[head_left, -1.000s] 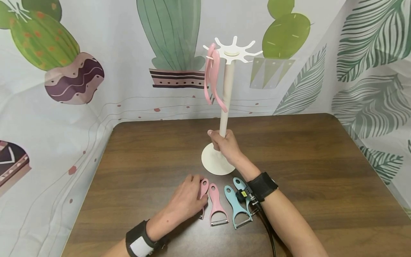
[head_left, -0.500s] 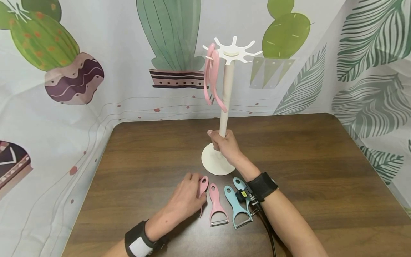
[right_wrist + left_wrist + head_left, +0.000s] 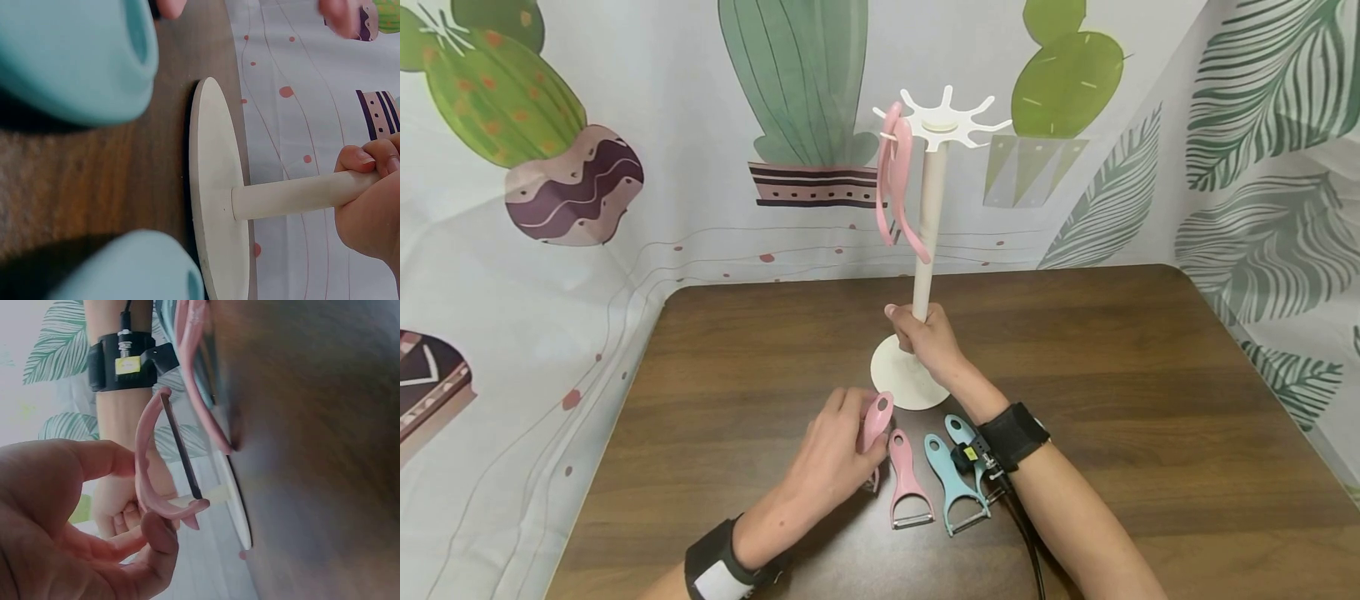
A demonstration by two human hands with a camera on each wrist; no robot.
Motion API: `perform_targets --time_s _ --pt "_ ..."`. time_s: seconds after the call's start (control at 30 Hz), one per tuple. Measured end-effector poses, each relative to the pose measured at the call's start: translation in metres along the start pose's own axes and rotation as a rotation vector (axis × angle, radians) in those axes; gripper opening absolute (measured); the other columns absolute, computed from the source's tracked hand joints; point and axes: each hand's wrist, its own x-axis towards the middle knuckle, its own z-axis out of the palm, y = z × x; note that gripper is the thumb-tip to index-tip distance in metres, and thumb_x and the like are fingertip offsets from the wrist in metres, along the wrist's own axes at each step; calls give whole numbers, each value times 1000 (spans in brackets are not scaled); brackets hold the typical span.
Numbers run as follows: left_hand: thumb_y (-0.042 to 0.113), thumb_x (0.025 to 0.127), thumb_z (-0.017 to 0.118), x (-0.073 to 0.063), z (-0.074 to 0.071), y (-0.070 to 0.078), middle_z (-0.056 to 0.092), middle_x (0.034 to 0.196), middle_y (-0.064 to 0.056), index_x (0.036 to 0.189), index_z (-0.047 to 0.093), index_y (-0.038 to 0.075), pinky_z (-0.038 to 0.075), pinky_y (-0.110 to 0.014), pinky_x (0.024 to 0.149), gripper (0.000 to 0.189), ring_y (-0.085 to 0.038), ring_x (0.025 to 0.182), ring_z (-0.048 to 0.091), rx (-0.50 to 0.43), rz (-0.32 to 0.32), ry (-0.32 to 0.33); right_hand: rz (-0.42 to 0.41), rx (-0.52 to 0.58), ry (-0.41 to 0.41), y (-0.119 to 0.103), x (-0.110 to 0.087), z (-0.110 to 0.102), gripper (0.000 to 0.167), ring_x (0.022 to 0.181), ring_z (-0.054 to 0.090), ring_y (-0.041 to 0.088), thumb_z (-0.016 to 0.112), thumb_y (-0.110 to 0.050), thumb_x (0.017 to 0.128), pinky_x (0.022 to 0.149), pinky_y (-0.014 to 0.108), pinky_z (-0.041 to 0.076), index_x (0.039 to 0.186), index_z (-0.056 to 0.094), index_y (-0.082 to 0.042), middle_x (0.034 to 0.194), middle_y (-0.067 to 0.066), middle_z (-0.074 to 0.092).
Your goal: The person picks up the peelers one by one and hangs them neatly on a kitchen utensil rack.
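Observation:
My left hand (image 3: 831, 454) pinches a pink peeler (image 3: 876, 419) between thumb and fingers; its handle end tilts up toward the stand. In the left wrist view the curved head of that peeler (image 3: 145, 459) and its metal blade show clear of the table. Lower on the pole of a white stand (image 3: 931, 217), my right hand (image 3: 927, 337) grips with curled fingers. The stand has a round base and a ring of hooks on top. Two pink peelers (image 3: 904, 183) hang from its left hooks. Beside my left hand another pink peeler (image 3: 910, 483) lies on the table.
Two light-blue peelers lie to the right: one peeler (image 3: 953, 479) in plain sight, the other peeler (image 3: 958, 429) partly under my right wrist. A black cable (image 3: 1028, 533) runs along the right forearm. A patterned cloth (image 3: 700, 167) hangs behind the brown table (image 3: 760, 333).
My left hand has raised the pink peeler from the table, its handle end rising and moving slightly away from me. The right hand and the stand stay in place.

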Motion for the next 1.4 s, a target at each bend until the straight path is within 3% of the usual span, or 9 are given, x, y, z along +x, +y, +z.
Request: perform_targets --time_s 0.27,0.4,0.63,1.1,1.4 --pt "12 81 86 1 -10 11 61 106 -3 128 63 7 49 -24 64 53 -8 69 55 -69 47 78 3 -8 11 0 -1 0 57 46 28 12 59 -22 106 46 27 18 58 42 3 50 -5 34" --pt "11 82 87 3 -15 15 60 109 0 130 61 9 51 -21 63 55 -7 72 59 -111 52 117 2 -21 20 0 -1 0 56 46 29 12 59 -22 106 46 27 18 58 43 2 50 -5 34" --pt "10 82 86 9 -22 20 58 106 0 131 60 8 50 -21 63 56 -7 77 56 -123 123 240 5 -32 22 0 -1 1 56 46 28 12 60 -23 105 46 27 18 58 43 3 50 -5 34" --pt "11 84 83 23 -30 32 59 110 -1 134 60 8 53 -22 66 54 -8 80 58 -195 192 327 2 -23 30 -1 0 0 58 46 29 11 61 -21 105 46 27 19 59 41 7 50 -7 35" --pt "12 86 82 31 -35 44 61 110 -1 134 62 11 53 -21 69 52 -9 80 59 -256 223 395 62 -19 69 1 1 1 50 49 35 8 65 -23 103 46 27 27 56 52 -11 50 -10 39"
